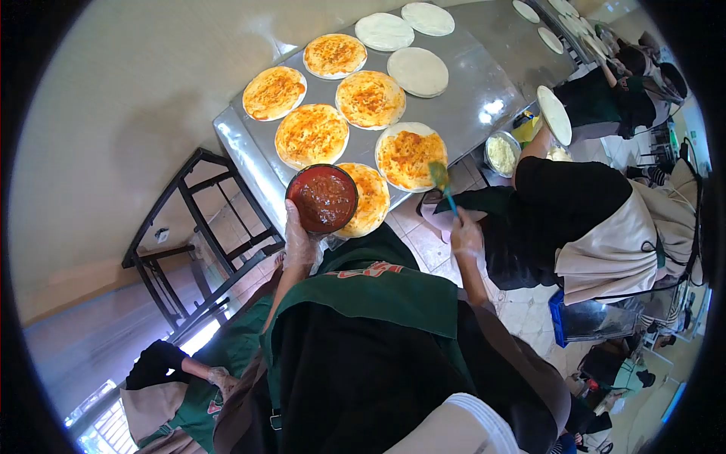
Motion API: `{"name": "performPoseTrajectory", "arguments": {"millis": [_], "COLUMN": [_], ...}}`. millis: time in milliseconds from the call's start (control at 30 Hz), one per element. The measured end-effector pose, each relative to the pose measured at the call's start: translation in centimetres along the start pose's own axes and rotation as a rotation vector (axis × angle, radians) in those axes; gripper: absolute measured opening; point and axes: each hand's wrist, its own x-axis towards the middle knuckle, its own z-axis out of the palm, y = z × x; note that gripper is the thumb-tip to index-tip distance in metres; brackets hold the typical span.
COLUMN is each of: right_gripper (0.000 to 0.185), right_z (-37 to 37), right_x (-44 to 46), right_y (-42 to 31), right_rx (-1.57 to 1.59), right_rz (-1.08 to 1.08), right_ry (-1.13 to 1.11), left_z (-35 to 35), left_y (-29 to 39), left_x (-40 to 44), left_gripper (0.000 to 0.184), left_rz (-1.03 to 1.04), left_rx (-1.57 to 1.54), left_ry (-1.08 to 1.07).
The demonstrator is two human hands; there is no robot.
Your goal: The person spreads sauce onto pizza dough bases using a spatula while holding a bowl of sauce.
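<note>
Two hands are occupied: the left hand (300,246) grips a sauce bowl (318,171) at the near edge of the desk (475,89); the right hand (466,236) clasps a blue-handled utensil (439,175), slanting forward-left beside the nearest sauced round (404,157).

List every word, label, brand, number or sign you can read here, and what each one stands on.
No text can be read for certain.
Green apron of the person wearing the camera: red-and-white lettering on the front, too blurred and slanted to read.
Co-worker's green apron at lower left: a small red-and-white mark, too small to read.
Sauce bowl: no lettering visible.
</note>
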Motion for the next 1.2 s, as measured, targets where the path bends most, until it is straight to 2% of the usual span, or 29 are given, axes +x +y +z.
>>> {"name": "performPoseTrajectory", "arguments": {"millis": [133,233,267,367,400,500,600,700,733,833,867,967,1000,1100,1200], "right_gripper": [0.032,0.033,0.034,0.033,0.033,0.032,0.032,0.032,0.031,0.03,0.03,0.03,0.03,0.033,0.028], "right_z": [-1.2,-0.4,1.1,5.2,4.7,2.7,1.9,2.4,2.1,0.6,0.3,0.3,-0.3,-1.0,0.4], "right_x": [-0.3,3.3,3.4,1.2,1.0,5.0,7.9,6.2,6.2,8.3,8.8,8.0,7.6,7.8,9.3], "right_y": [-1.0,-2.5,-1.4,2.5,2.0,-3.2,-7.7,-8.7,-8.9,-10.0,-10.6,-11.2,-11.6,-12.0,-10.9], "right_rx": [0.072,0.193,0.13,0.234,0.316,0.42,0.03,0.011,0.044,0.025,-0.067,-0.13,-0.117,-0.207,-0.299], "right_rz": [-0.044,0.002,-0.015,-0.052,-0.215,-0.15,0.025,-0.21,-0.228,-0.082,-0.079,-0.303,-0.347,-0.341,-0.309], "right_ry": [0.05,0.058,0.058,-0.064,-0.003,0.062,0.024,-0.1,-0.078,-0.025,-0.093,-0.197,-0.172,-0.172,-0.076], "left_z": [0.5,-0.2,-0.2,0.1,-0.3,-0.1,0.0,0.5,0.3,-0.6,-0.7,-0.4,-0.4,-0.4,-0.3], "left_y": [0.2,-0.3,-0.3,-0.3,-0.8,-0.7,-0.9,-0.6,-0.8,-1.4,-1.4,-1.0,-0.9,-0.8,-0.7], "left_x": [-0.2,0.3,0.3,0.9,1.2,0.4,0.5,0.4,0.5,0.4,0.7,0.6,0.5,0.3,0.5], "left_gripper": [0.074,0.073,0.073,0.072,0.072,0.071,0.072,0.072,0.072,0.072,0.072,0.072,0.072,0.073,0.073], "left_rz": [0.024,-0.01,-0.005,0.033,0.043,0.015,0.014,0.03,0.036,0.02,0.017,0.045,0.043,0.037,0.04], "left_rx": [0.005,0.024,0.013,-0.02,-0.033,-0.037,-0.036,-0.042,-0.048,-0.058,-0.06,-0.085,-0.081,-0.065,-0.047], "left_ry": [0.029,0.028,0.017,-0.026,-0.036,-0.026,-0.03,-0.018,-0.016,0.0,0.001,-0.022,-0.009,0.031,0.036]}}
